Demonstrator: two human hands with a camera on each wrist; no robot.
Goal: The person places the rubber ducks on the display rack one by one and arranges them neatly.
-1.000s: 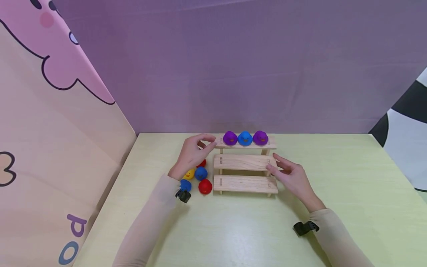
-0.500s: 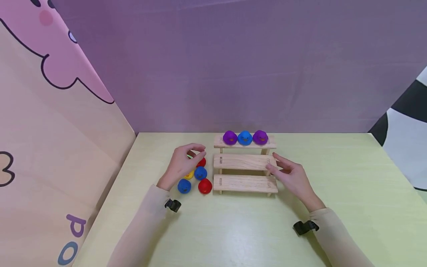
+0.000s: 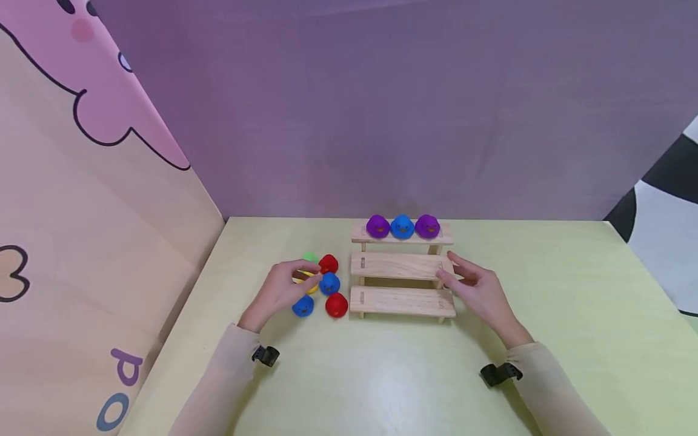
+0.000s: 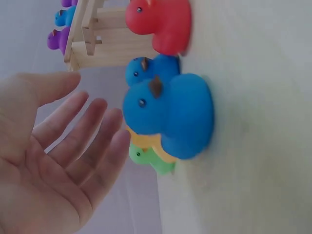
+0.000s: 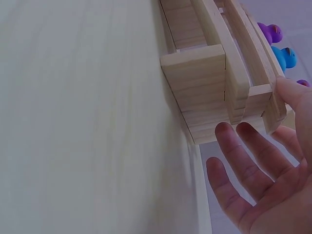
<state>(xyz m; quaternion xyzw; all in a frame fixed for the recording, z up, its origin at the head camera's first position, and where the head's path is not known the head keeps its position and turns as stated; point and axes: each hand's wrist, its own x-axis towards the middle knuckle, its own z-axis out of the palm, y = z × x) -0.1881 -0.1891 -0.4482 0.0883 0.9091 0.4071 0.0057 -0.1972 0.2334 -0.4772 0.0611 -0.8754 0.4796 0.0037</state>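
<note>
A three-step wooden stand (image 3: pixel 400 300) stands on the table. Its top step carries two purple ducks (image 3: pixel 378 227) with a blue duck (image 3: pixel 402 227) between them. My right hand (image 3: pixel 477 290) holds the right end of the middle step between thumb and index finger; its other fingers extend beside the stand in the right wrist view. Left of the stand, my left hand (image 3: pixel 280 287) hovers over loose toy ducks, fingers spread and holding nothing. Nearest it are a blue duck (image 4: pixel 170 117) and a yellow duck (image 3: pixel 312 282), partly hidden by the hand.
Also in the loose group are a green duck (image 3: pixel 310 257), red ducks (image 3: pixel 336 305) and another blue duck (image 3: pixel 329 284). A purple backdrop (image 3: pixel 403 109) rises behind the table (image 3: pixel 545 290), and a printed panel (image 3: pixel 109 242) borders its left side.
My left hand has moved from beside the stand's top step down and left to the loose ducks. That uncovers the green and red ducks. The right hand has stayed on the stand.
</note>
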